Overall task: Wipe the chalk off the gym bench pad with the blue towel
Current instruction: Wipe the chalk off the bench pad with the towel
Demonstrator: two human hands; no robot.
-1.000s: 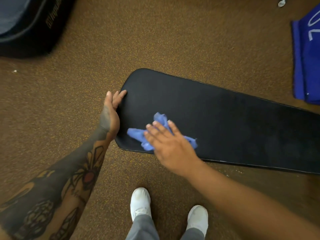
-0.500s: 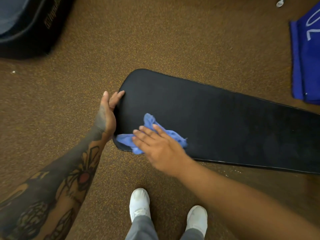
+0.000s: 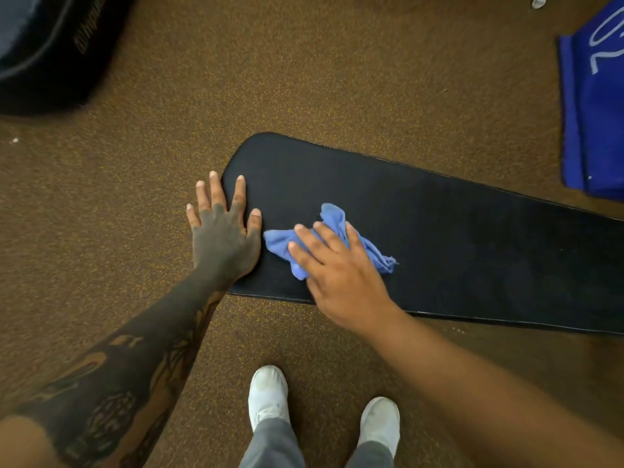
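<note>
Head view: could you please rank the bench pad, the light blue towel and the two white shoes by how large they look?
1. Bench pad, by far the largest.
2. Light blue towel, partly hidden under the right hand.
3. White shoes, each similar to the towel; that ranking is unsure.

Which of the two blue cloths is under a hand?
The small pale blue towel crumpled on the bench pad, under the right hand. The darker blue cloth lies untouched.
</note>
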